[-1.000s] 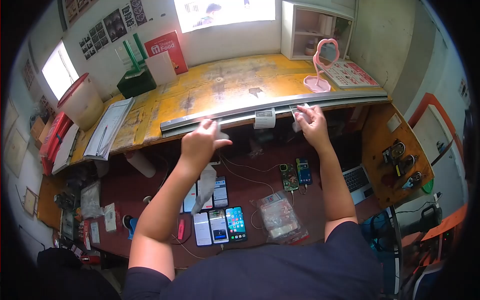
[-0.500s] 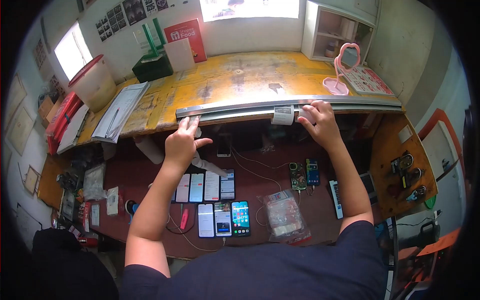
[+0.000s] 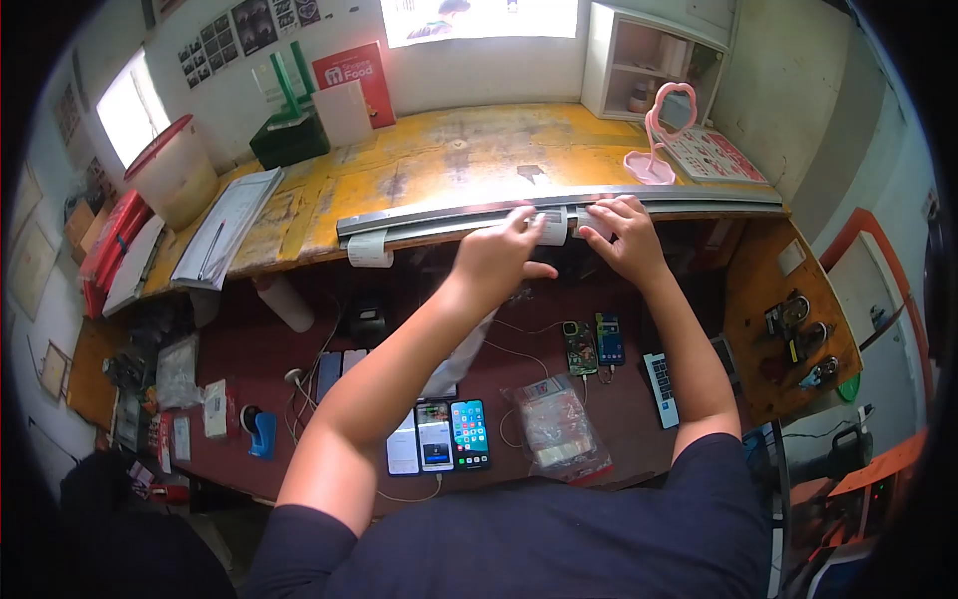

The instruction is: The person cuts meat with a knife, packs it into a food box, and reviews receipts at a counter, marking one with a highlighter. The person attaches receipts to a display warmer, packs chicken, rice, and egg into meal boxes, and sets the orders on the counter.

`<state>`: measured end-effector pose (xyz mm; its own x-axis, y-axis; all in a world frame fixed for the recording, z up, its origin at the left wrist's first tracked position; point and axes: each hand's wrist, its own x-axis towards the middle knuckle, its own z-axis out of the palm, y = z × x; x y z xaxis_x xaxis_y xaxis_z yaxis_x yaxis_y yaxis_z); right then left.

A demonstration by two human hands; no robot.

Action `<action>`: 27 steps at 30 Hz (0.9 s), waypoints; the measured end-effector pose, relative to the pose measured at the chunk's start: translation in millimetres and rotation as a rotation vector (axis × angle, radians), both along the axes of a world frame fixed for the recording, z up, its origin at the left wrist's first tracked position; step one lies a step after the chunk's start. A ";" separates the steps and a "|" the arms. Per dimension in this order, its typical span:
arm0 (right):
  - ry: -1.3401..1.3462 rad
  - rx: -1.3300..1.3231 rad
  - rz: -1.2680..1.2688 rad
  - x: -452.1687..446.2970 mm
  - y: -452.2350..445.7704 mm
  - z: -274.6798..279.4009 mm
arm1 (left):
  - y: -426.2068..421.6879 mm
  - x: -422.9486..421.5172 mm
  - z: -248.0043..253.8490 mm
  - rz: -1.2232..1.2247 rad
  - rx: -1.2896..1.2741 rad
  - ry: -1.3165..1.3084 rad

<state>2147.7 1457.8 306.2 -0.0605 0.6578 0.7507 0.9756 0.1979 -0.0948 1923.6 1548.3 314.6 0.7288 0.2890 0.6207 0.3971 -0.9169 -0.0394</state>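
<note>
A long metal rail (image 3: pixel 439 218) runs along the front edge of the yellow shelf. My left hand (image 3: pixel 494 262), partly blurred, is beside a printed paper slip (image 3: pixel 548 232) hanging from the rail. Its thumb sticks out, and a long white paper strip (image 3: pixel 464 357) trails below it, apparently gripped in the curled fingers, which are hidden. My right hand (image 3: pixel 627 240) has its fingertips on the rail, with a small white slip of paper (image 3: pixel 593 222) between thumb and fingers. Another printed slip (image 3: pixel 370 250) hangs from the rail's left end.
Several phones lie on the dark red desk below, including a lit one (image 3: pixel 469 434). Near them are a clear plastic packet (image 3: pixel 559 424), a blue tape dispenser (image 3: pixel 261 433) and charging cables. A pink mirror (image 3: pixel 654 165) and a stack of papers (image 3: pixel 228 228) stand on the shelf.
My left hand has moved right along the rail, the paper strip trailing with it. The slip at the rail's left end is now uncovered. My right hand stays by the same slip.
</note>
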 end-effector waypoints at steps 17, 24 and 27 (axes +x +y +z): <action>-0.053 0.000 0.195 -137.0 80.0 -14.3 | 47.9 -113.2 -2.0 0.424 -0.028 0.165; -0.063 -0.190 0.019 -170.3 70.8 -1.3 | 48.3 -137.8 -2.8 0.238 0.001 -0.315; 0.131 -0.056 0.258 -198.1 39.7 3.4 | 14.0 -157.7 7.2 0.079 -0.320 -0.700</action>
